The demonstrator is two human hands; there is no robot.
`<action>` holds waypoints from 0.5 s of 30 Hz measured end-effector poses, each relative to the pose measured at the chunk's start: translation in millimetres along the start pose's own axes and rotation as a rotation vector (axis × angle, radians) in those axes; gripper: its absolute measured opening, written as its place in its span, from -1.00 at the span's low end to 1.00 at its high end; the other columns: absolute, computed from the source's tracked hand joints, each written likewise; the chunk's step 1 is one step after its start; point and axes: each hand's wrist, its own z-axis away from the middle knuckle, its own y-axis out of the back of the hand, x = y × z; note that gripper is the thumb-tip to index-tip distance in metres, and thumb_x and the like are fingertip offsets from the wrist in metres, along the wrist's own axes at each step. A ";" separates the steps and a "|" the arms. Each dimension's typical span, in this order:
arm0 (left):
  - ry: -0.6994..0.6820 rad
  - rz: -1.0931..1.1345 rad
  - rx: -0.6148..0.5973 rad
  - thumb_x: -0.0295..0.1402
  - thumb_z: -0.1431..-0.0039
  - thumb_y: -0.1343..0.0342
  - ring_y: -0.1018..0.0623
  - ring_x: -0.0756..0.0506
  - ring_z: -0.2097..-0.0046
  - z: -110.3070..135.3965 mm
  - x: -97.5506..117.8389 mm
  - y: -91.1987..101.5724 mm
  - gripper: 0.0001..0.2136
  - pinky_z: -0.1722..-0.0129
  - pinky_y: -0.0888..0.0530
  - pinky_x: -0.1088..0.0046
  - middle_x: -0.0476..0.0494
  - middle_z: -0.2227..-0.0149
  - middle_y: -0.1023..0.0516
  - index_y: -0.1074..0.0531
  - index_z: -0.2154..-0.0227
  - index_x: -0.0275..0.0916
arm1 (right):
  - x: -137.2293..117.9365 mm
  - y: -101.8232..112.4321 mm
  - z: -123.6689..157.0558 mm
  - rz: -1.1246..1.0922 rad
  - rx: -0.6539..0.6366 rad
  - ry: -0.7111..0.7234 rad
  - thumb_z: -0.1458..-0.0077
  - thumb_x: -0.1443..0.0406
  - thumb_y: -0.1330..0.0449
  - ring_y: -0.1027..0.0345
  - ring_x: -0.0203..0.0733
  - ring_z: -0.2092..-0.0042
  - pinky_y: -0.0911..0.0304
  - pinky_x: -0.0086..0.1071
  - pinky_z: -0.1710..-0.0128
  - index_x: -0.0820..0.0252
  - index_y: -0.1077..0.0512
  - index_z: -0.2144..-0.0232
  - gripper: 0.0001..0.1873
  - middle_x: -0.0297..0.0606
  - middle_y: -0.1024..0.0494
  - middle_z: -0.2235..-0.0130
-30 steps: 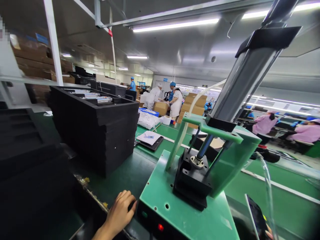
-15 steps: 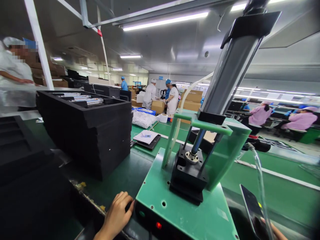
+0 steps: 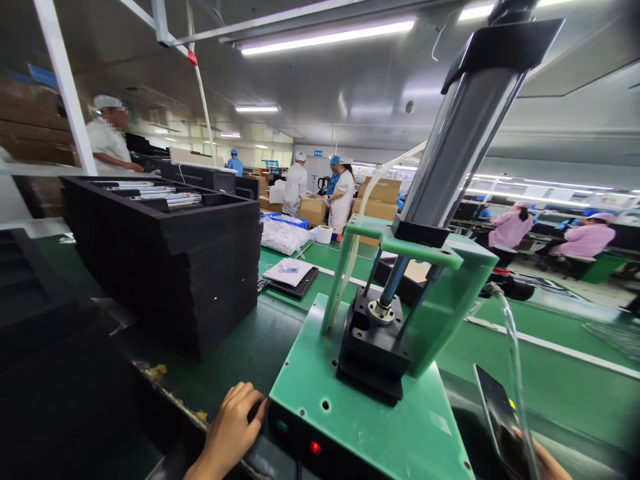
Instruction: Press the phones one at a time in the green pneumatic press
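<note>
On the green bench (image 3: 273,337) stands a tall press (image 3: 420,249), a stack of black trays (image 3: 175,280) to its left. Beside the press's front left corner is the left hand (image 3: 234,421), fingers curled, their hold hidden. Rightward, the right hand (image 3: 544,459) grips a tilted phone (image 3: 494,403).

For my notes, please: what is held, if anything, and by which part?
The right hand holds a dark-screened device by its lower right edge; whether the left hand holds anything cannot be told.
</note>
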 end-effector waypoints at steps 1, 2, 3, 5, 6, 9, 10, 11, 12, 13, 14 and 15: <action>0.001 -0.001 0.000 -0.37 -0.33 0.01 -0.46 -0.09 0.35 0.0 0.0 0.2 -0.77 0.31 -0.35 0.39 -0.05 0.43 -0.46 -0.45 0.44 -0.19 | 0.8 1.5 -2.1 -0.004 0.001 -0.004 0.28 0.44 -0.28 -0.42 -0.20 0.50 -0.43 -0.49 0.56 0.00 -0.46 -0.04 -0.28 -0.33 -0.57 0.39; 0.000 -0.002 -0.002 -0.37 -0.32 0.01 -0.46 -0.09 0.35 -0.2 0.1 0.5 -0.77 0.31 -0.35 0.39 -0.05 0.43 -0.46 -0.45 0.44 -0.19 | 1.8 3.4 -4.3 -0.004 0.006 -0.005 0.26 0.43 -0.29 -0.43 -0.20 0.49 -0.43 -0.50 0.56 0.00 -0.47 -0.03 -0.30 -0.32 -0.57 0.39; -0.002 -0.001 -0.002 -0.37 -0.32 0.01 -0.46 -0.09 0.35 -0.6 0.4 0.8 -0.77 0.32 -0.35 0.39 -0.05 0.44 -0.46 -0.45 0.45 -0.19 | 2.8 5.4 -6.5 0.000 0.010 -0.006 0.26 0.43 -0.30 -0.44 -0.20 0.48 -0.43 -0.50 0.56 0.00 -0.48 -0.01 -0.33 -0.32 -0.57 0.39; -0.007 0.004 -0.002 -0.37 -0.32 0.01 -0.46 -0.09 0.36 -1.9 0.9 1.5 -0.77 0.32 -0.35 0.39 -0.04 0.44 -0.46 -0.45 0.45 -0.18 | 4.4 9.2 -10.3 0.008 -0.002 0.008 0.25 0.42 -0.31 -0.45 -0.19 0.47 -0.44 -0.50 0.56 0.00 -0.49 0.01 -0.35 -0.31 -0.57 0.38; -0.009 0.006 -0.002 -0.37 -0.32 0.01 -0.46 -0.09 0.36 -2.5 1.1 1.8 -0.77 0.32 -0.36 0.40 -0.04 0.44 -0.46 -0.45 0.45 -0.18 | 5.1 10.6 -11.7 0.012 -0.018 0.016 0.25 0.42 -0.31 -0.45 -0.18 0.46 -0.44 -0.50 0.55 0.00 -0.49 0.01 -0.36 -0.30 -0.57 0.38; -0.008 0.007 0.004 -0.36 -0.33 0.02 -0.46 -0.08 0.36 -2.8 0.9 2.0 -0.76 0.32 -0.36 0.40 -0.03 0.45 -0.46 -0.44 0.46 -0.18 | 6.7 13.6 -13.8 0.010 -0.061 0.027 0.24 0.41 -0.31 -0.46 -0.15 0.45 -0.46 -0.47 0.54 -0.02 -0.49 0.02 -0.37 -0.28 -0.57 0.36; -0.008 0.005 0.006 -0.35 -0.33 0.02 -0.46 -0.08 0.36 -2.3 0.7 1.9 -0.75 0.32 -0.36 0.40 -0.04 0.45 -0.46 -0.44 0.46 -0.18 | 7.2 14.4 -14.1 0.010 -0.063 0.023 0.23 0.40 -0.31 -0.46 -0.14 0.45 -0.46 -0.46 0.54 -0.02 -0.49 0.02 -0.38 -0.28 -0.57 0.36; -0.010 0.001 0.010 -0.35 -0.33 0.02 -0.46 -0.08 0.36 -1.8 0.7 1.8 -0.75 0.33 -0.36 0.40 -0.04 0.45 -0.46 -0.44 0.46 -0.18 | 7.8 15.3 -14.5 0.010 -0.069 0.019 0.23 0.40 -0.31 -0.46 -0.13 0.45 -0.47 -0.45 0.54 -0.02 -0.49 0.02 -0.39 -0.28 -0.57 0.36; -0.012 -0.003 0.014 -0.35 -0.33 0.02 -0.46 -0.08 0.36 -1.4 0.9 1.8 -0.75 0.33 -0.36 0.40 -0.04 0.45 -0.46 -0.44 0.46 -0.18 | 8.2 16.2 -15.2 0.009 -0.073 0.020 0.22 0.39 -0.32 -0.46 -0.13 0.44 -0.46 -0.45 0.54 -0.02 -0.49 0.02 -0.39 -0.28 -0.57 0.36; -0.012 -0.008 0.018 -0.34 -0.33 0.02 -0.47 -0.08 0.36 -1.2 1.4 1.9 -0.75 0.33 -0.37 0.40 -0.04 0.45 -0.46 -0.44 0.46 -0.18 | 8.4 17.0 -16.2 0.006 -0.080 0.024 0.22 0.39 -0.32 -0.46 -0.14 0.45 -0.46 -0.45 0.54 -0.01 -0.50 0.03 -0.39 -0.29 -0.57 0.37; -0.016 -0.014 0.021 -0.34 -0.33 0.02 -0.47 -0.08 0.37 -1.5 1.9 2.0 -0.75 0.34 -0.37 0.40 -0.04 0.45 -0.46 -0.45 0.46 -0.18 | 8.4 17.4 -17.6 0.004 -0.089 0.034 0.23 0.40 -0.32 -0.46 -0.15 0.46 -0.46 -0.45 0.53 -0.01 -0.50 0.03 -0.39 -0.29 -0.56 0.39; -0.019 -0.020 0.023 -0.34 -0.33 0.02 -0.47 -0.08 0.37 -2.3 2.3 2.1 -0.75 0.34 -0.38 0.41 -0.04 0.45 -0.47 -0.45 0.46 -0.18 | 8.1 17.4 -19.4 0.000 -0.095 0.045 0.23 0.40 -0.32 -0.45 -0.16 0.47 -0.46 -0.45 0.53 -0.01 -0.50 0.04 -0.39 -0.30 -0.56 0.40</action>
